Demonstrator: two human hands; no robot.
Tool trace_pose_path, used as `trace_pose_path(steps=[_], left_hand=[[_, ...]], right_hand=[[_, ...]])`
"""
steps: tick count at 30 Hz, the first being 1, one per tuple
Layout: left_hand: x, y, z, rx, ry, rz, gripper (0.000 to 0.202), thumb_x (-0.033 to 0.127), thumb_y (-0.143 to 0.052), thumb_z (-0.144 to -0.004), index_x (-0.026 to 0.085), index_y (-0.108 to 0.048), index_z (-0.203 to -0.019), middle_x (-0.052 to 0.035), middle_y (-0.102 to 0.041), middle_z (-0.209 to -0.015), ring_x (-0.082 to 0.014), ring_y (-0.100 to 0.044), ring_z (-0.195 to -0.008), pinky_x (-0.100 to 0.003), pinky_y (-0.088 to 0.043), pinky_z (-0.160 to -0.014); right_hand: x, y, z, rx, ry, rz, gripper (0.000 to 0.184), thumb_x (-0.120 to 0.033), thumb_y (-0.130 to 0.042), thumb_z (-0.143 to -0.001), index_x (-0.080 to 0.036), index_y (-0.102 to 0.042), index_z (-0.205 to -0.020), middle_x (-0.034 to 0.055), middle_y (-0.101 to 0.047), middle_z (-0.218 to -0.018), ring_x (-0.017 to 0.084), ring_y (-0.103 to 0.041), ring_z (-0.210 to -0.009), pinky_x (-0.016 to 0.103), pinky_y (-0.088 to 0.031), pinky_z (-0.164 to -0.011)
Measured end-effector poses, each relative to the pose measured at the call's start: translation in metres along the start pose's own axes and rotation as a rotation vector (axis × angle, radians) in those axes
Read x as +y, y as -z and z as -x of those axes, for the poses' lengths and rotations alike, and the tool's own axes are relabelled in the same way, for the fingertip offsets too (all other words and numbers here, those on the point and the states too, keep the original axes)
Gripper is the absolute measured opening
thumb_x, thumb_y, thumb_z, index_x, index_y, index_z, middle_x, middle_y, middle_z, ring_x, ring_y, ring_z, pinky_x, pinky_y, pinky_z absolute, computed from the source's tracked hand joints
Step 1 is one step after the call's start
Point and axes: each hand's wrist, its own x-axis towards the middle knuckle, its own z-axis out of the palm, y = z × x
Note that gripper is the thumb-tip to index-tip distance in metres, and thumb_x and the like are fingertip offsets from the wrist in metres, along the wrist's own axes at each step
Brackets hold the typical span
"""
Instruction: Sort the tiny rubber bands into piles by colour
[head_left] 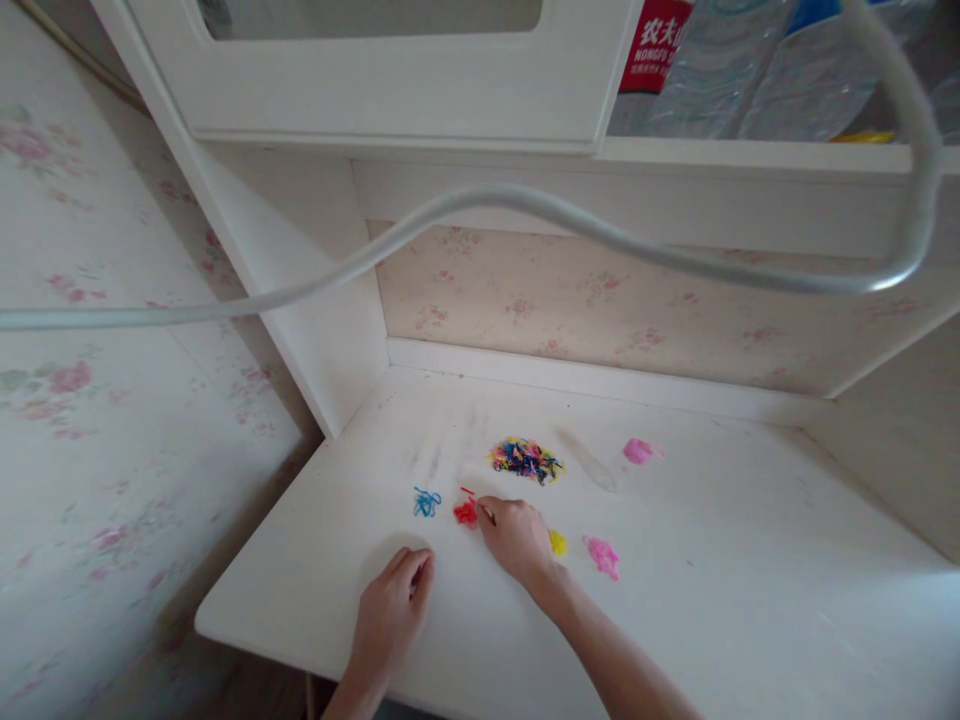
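My right hand (514, 535) is closed, with its thumb and forefinger pinched together at the right edge of a small red heap (465, 513) of what look like thin rubber bands. Whatever the fingertips hold, if anything, is hidden. Near the table's front edge, my left hand (396, 600) rests with curled fingers, and its palm is out of sight. A blue bunch of bands (427, 502) lies beyond it. Behind the right hand is a mixed multicoloured pile (525, 460). A yellow heap (557, 542), partly covered by my right wrist, and a pink heap (603, 557) lie to the right.
Another pink clump (639, 452) sits farther back on the white table (720, 600). A thick pale cable (517, 197) crosses in front of the view above the table. Overhead are a white cabinet (405, 95) and a shelf with plastic bottles (720, 75).
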Motion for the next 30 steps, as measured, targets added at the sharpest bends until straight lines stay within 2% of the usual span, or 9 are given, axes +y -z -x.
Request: trace_pose_path(steps=[5,9,12,14,18,21,25,30], left_hand=[[-0.002,-0.002,0.0,0.004,-0.022,-0.009,0.025,0.031,-0.039,-0.091,0.023,-0.063,-0.093,-0.0008,-0.065,-0.081,-0.0111,-0.062,-0.071,-0.018,-0.048,-0.063],[-0.005,-0.003,0.0,0.011,-0.037,-0.021,0.024,0.031,-0.04,-0.091,0.023,-0.063,-0.092,-0.0011,-0.065,-0.082,-0.0116,-0.063,-0.072,-0.019,-0.049,-0.064],[-0.006,-0.003,0.0,0.002,-0.043,-0.045,0.024,0.031,-0.039,-0.092,0.024,-0.062,-0.092,-0.0011,-0.065,-0.082,-0.0118,-0.062,-0.069,-0.02,-0.049,-0.064],[-0.001,-0.004,0.0,0.009,-0.047,-0.055,0.024,0.031,-0.039,-0.092,0.024,-0.062,-0.092,-0.0017,-0.066,-0.084,-0.0129,-0.063,-0.072,-0.021,-0.049,-0.067],[0.03,-0.007,-0.007,-0.018,-0.087,-0.033,0.026,0.031,-0.038,-0.092,0.023,-0.062,-0.094,-0.0036,-0.065,-0.083,-0.0141,-0.063,-0.074,-0.022,-0.048,-0.066],[0.066,-0.012,-0.023,-0.114,-0.129,-0.062,0.026,0.03,-0.038,-0.092,0.024,-0.063,-0.091,-0.0029,-0.066,-0.085,-0.0136,-0.062,-0.074,-0.023,-0.047,-0.068],[0.107,-0.028,-0.056,-0.214,-0.15,-0.148,0.023,0.029,-0.042,-0.09,0.025,-0.065,-0.088,-0.0006,-0.068,-0.086,-0.0133,-0.063,-0.075,-0.023,-0.046,-0.07],[0.142,-0.063,-0.096,-0.257,-0.14,-0.353,0.025,0.035,-0.045,-0.088,0.022,-0.066,-0.088,-0.0037,-0.068,-0.093,-0.0167,-0.065,-0.08,-0.026,-0.046,-0.07]], right_hand=[[0.004,0.009,0.002,0.007,0.0,-0.014,0.035,-0.034,-0.039,-0.089,-0.028,-0.069,-0.073,-0.0005,-0.07,-0.07,0.014,-0.062,-0.065,0.021,-0.033,-0.056],[0.023,0.021,0.028,0.068,-0.035,-0.191,0.036,-0.033,-0.037,-0.089,-0.026,-0.069,-0.074,-0.0017,-0.067,-0.065,0.012,-0.059,-0.059,0.019,-0.033,-0.055],[0.051,0.021,0.059,0.121,-0.178,-0.367,0.04,-0.043,-0.036,-0.089,-0.024,-0.071,-0.086,-0.0014,-0.063,-0.056,0.011,-0.054,-0.049,0.019,-0.034,-0.049],[0.076,0.016,0.085,0.163,-0.326,-0.441,0.044,-0.051,-0.037,-0.086,-0.023,-0.072,-0.089,-0.0017,-0.061,-0.054,0.011,-0.052,-0.046,0.019,-0.037,-0.048],[0.126,0.003,0.137,0.256,-0.607,-0.461,0.048,-0.06,-0.041,-0.078,-0.025,-0.072,-0.089,-0.0007,-0.065,-0.057,0.015,-0.058,-0.051,0.02,-0.043,-0.05],[0.145,-0.005,0.165,0.27,-0.745,-0.446,0.046,-0.062,-0.044,-0.075,-0.029,-0.072,-0.09,0.0001,-0.071,-0.07,0.017,-0.066,-0.065,0.02,-0.047,-0.056],[0.146,-0.013,0.175,0.24,-0.705,-0.429,0.048,-0.063,-0.041,-0.077,-0.03,-0.071,-0.094,0.0002,-0.072,-0.072,0.017,-0.066,-0.065,0.02,-0.048,-0.058],[0.142,-0.017,0.167,0.224,-0.581,-0.41,0.046,-0.06,-0.039,-0.082,-0.03,-0.071,-0.095,0.0014,-0.073,-0.079,0.017,-0.068,-0.069,0.02,-0.048,-0.061]])
